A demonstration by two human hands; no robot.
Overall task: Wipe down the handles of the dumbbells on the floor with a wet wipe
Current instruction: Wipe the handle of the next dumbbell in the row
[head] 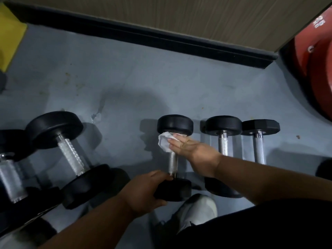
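Steadying the middle dumbbell (174, 159) by its near head, my left hand (143, 190) has its fingers curled over the black rubber rim, while my right hand (186, 146) presses a white wet wipe (164, 141) against the far end of the handle (172, 163), fingers wrapped round cloth and bar together.

I judge this dumbbell to be heavy and stiff, apt to roll on its round heads if pushed sideways, so the hold on the near head is the sensible place to brace it. The bare steel bar looks smooth where it meets the heads and probably slick once damp. The wipe is soft, limp and light, and it will bunch unless I keep it pinched flat round the bar as it slides.

The dumbbell lies on the grey floor (125, 87), its handle running away from me, near head just ahead of my white shoe (197, 211). Its heads are matt black discs and the bar is dull silver.

Just to its right lie two more dumbbells (223, 141), side by side and parallel to it. Well to its left lies a larger dumbbell (69, 155) with a bright knurled handle, angled across the floor. A red weight plate (316, 65) stands far off to its right.
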